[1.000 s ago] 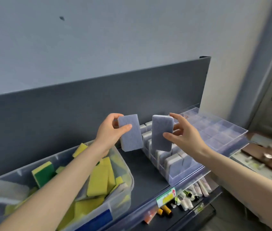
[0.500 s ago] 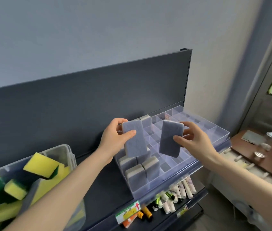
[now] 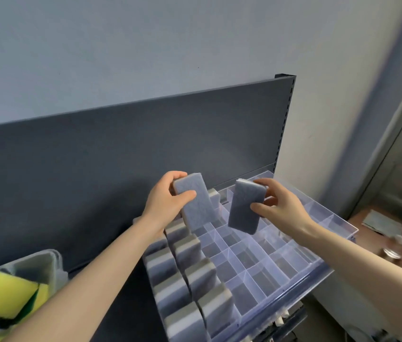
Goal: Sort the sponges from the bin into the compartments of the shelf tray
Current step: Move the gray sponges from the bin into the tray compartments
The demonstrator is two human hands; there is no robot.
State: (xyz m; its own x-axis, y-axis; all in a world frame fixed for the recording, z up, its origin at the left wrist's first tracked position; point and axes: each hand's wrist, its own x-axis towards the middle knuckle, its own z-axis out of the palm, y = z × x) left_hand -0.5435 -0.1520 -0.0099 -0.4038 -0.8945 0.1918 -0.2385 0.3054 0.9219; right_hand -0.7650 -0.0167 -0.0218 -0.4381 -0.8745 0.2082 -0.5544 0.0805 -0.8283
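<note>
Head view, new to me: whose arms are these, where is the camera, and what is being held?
There is no machine here. A person works bare-handed, and the camera sits on their head, looking forward and down. The left hand grips the left sponge and the right hand grips the right sponge. Both are grey and held above a clear tray on a shelf. Stored sponges stand in the tray's left compartments. At lower left, a bin holds yellow sponges.

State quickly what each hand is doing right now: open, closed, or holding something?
Left hand: closed, holding a grey sponge.
Right hand: closed, holding a second grey sponge.
</note>
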